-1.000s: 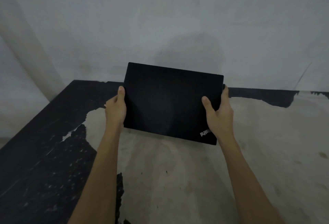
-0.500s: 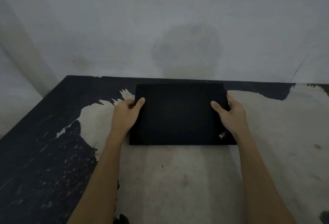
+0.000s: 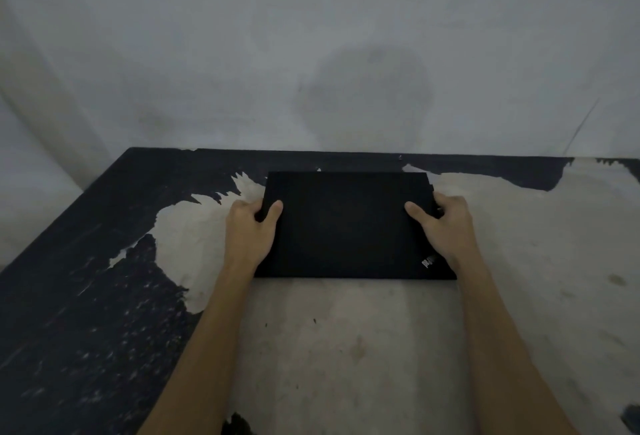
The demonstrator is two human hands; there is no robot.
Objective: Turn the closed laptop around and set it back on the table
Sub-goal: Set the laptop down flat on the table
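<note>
A closed, flat, matte black rectangular laptop (image 3: 346,227) lies on the surface (image 3: 346,348), toward its far edge and roughly centred in the view, with its long sides running left to right. A small pale logo (image 3: 428,261) sits at the lid's near right corner.

The 2 hands are well apart, 1 at each short side of the laptop. The left hand (image 3: 250,230) wraps the left edge, thumb lying on top of the lid and fingers curled down past the side. The right hand (image 3: 445,227) grips the right edge the same way, thumb on the lid and fingers folded over the side. Both hands are clamped on the laptop; whether its underside rests fully on the surface cannot be told. Bare forearms reach in from the bottom of the view.

The surface is a worn top: dark, almost black coating covers the left part and a strip along the far edge, flecked with pale scuffs, while the middle and right have peeled to a dull beige-grey with ragged borders and a few small dark spots.

Behind it stands a plain grey-white wall (image 3: 207,54) with a large, faint darker patch (image 3: 369,95) above the laptop and a thin dark diagonal line (image 3: 581,126) at the right. The light is dim.
</note>
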